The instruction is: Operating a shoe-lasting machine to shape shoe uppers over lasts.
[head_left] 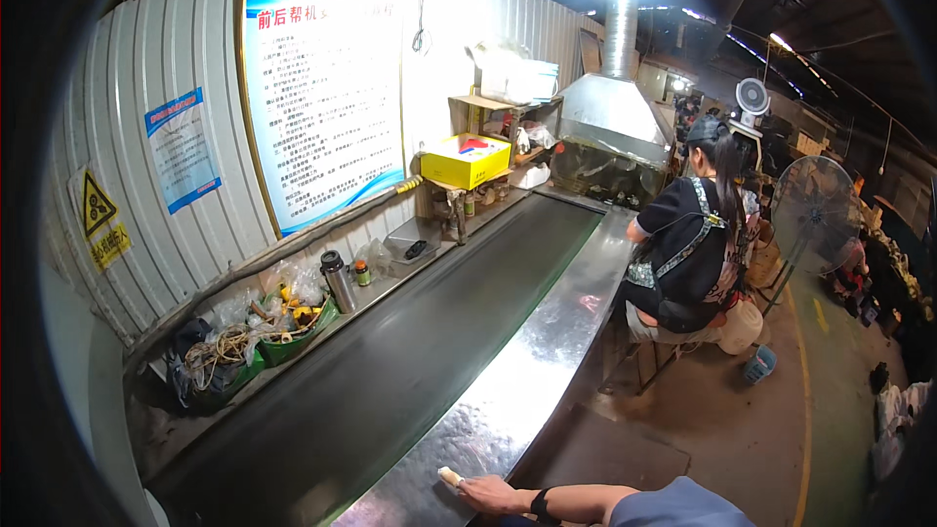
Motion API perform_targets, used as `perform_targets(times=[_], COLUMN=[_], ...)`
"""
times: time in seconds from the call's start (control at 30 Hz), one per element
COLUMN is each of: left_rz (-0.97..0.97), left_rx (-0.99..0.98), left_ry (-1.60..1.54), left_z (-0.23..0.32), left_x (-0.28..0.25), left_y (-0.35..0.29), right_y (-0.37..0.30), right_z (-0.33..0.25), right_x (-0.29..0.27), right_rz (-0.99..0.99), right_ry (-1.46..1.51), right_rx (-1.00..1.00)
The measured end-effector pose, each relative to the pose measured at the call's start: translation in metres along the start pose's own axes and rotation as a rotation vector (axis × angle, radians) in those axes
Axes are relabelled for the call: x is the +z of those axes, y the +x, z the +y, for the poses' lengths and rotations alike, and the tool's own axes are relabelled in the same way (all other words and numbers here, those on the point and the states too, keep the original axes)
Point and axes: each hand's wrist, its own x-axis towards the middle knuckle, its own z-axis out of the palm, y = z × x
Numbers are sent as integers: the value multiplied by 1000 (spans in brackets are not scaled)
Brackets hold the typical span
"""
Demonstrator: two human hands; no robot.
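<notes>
My right hand point(486, 495) comes in from the lower right, with a black band on its wrist and a blue sleeve higher up. It lies low on the shiny metal ledge point(488, 420), with its fingers stretched out to the left. A short pale cover or wrap point(450, 476) shows at a fingertip; I cannot tell exactly what it is. Nothing else shows in this hand. Left of the ledge runs a long dark conveyor belt point(390, 351), with no items visible on it. My left hand is out of view.
Along the wall stand green bags point(293, 342) of odds and ends, a steel flask point(338, 281), a small jar point(362, 272) and a yellow box point(467, 162). A metal hood point(617, 117) covers the belt's far end. A person point(688, 244) sits right of the ledge, near a fan point(813, 215).
</notes>
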Motion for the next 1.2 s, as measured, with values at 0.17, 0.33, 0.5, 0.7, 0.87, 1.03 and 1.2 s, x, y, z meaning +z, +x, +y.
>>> perform_targets(times=[0.17,0.33,0.5,0.7,0.87,1.03,1.2], left_rz=[-46,60,266,466,593,854,899], left_rx=[-17,-246,-254,-335,-442,-608,-930], left_ry=[-77,-645,-680,-581,-106,310,385], left_z=[-17,-17,-78,-81,-82,-111,-157], left_x=[9,-19,-58,-152,-271,-344,-366], left_y=[-1,-23,-69,-144,-223,-293,-357], right_y=[19,24,11,25,51,72,80], right_z=[5,-3,-8,-8,-38,-97,-139], right_x=[2,-7,-1,-20,36,54,75], right_rz=[-175,-169,-101,-450,-433,-598,-728], right_ry=[127,82,252,63,179,213,184], right_rx=[139,99,104,-23,-257,-372,-465])
